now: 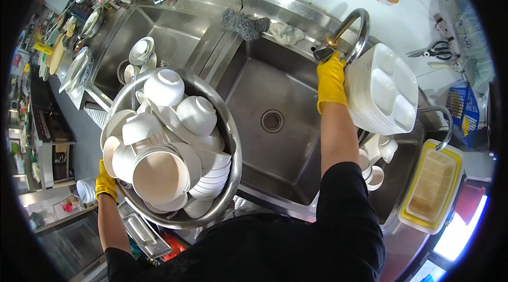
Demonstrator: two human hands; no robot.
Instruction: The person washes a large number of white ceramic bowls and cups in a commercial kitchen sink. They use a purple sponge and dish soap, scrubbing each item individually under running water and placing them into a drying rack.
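My right hand (332,81), in a yellow rubber glove, reaches to the back of the middle sink and grips the tap (357,28) near the base of its curved spout. A large round metal basin (236,149), heaped with white bowls (164,87) and other white crockery, rests over the sinks' front left edge. Against the basin's left side is my left hand (106,182), also gloved in yellow, closed at its edge; its fingers are partly hidden. The middle sink (264,86) has a bare bottom with a round drain (272,121).
A tall stack of white divided trays (378,88) stands just right of my right hand. Grey scouring wool (244,24) and a pale cloth (287,33) lie on the back ledge. The left sink (174,30) holds small bowls. A yellow-rimmed container (431,186) sits far right.
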